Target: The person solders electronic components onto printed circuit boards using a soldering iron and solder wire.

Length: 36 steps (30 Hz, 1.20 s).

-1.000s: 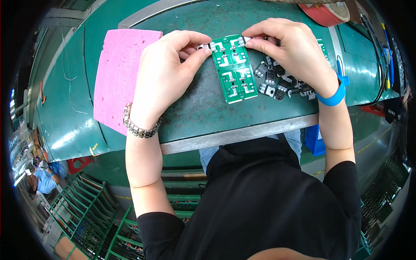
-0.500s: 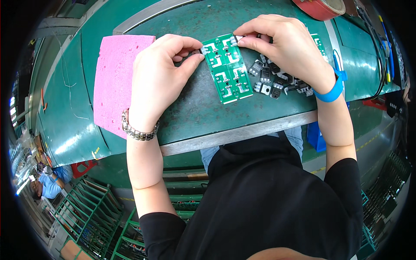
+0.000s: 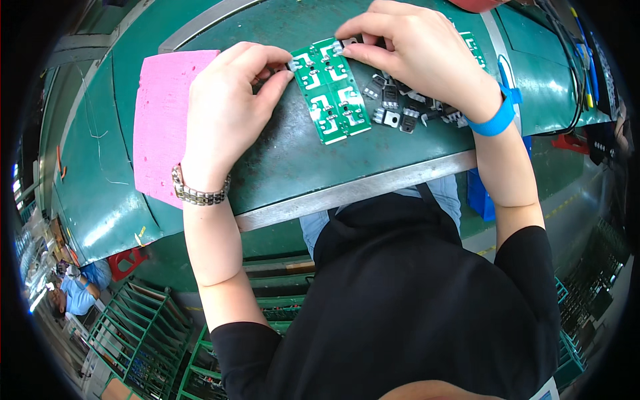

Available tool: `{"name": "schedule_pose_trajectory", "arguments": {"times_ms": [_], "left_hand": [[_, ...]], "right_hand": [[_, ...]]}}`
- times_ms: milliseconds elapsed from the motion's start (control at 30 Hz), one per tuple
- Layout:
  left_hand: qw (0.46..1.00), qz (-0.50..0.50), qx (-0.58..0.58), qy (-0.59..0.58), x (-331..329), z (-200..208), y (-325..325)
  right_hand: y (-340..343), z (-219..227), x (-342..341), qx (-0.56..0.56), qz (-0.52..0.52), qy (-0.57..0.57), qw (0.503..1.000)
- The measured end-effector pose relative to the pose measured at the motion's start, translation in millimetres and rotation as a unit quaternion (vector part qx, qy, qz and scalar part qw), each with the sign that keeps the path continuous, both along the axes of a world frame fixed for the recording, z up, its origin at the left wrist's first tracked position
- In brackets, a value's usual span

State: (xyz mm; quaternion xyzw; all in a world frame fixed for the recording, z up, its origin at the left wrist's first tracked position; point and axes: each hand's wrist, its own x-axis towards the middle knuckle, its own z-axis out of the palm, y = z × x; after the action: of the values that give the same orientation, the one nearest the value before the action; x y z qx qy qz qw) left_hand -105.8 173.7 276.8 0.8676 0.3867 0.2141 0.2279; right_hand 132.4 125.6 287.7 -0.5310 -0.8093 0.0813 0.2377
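Observation:
A green circuit board (image 3: 333, 95) with white and silver tracks lies slightly tilted on the green table. At its upper left edge, the thumb and fingertips of my left hand (image 3: 230, 110) are pinched together on a small electronic component, mostly covered by the fingers. My right hand (image 3: 417, 57) pinches a black electronic component with a metal tab (image 3: 349, 42) at the board's upper right corner. Under and beside my right hand is a loose pile of similar black components (image 3: 392, 107). Part of a second green board (image 3: 472, 47) shows behind that hand.
A pink foam sheet (image 3: 160, 123) lies left of my left hand. The table's metal front edge (image 3: 360, 190) runs before me. A red roll (image 3: 477, 4) sits at the back right. Green racks (image 3: 137, 327) stand below left, near a person in blue (image 3: 80, 297).
The whole view has shifted, so table, board and hands appear farther up and left. Both hands keep to the same two upper edges of the board.

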Motion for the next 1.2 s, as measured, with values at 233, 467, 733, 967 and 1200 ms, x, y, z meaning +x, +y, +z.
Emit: {"name": "schedule_pose_trajectory", "arguments": {"times_ms": [233,467,733,967,1200], "left_hand": [[0.999,0.005,-0.034,-0.014,-5,0,6],[0.997,-0.035,0.022,-0.068,15,7,-21],[0.97,-0.136,0.188,0.077,63,2,-50],[0.981,-0.089,0.147,0.088,70,6,-51],[0.988,-0.094,0.12,0.019,70,-1,-47]], "right_hand": [[-25,48,29,-0.006,-0.048,0.082,0.995],[-58,1,11,0.058,-0.064,-0.086,0.993],[-59,-3,19,0.098,-0.1,-0.098,0.985],[-59,-1,14,0.087,-0.096,-0.09,0.988],[-63,3,16,0.064,-0.146,-0.012,0.987]]}}
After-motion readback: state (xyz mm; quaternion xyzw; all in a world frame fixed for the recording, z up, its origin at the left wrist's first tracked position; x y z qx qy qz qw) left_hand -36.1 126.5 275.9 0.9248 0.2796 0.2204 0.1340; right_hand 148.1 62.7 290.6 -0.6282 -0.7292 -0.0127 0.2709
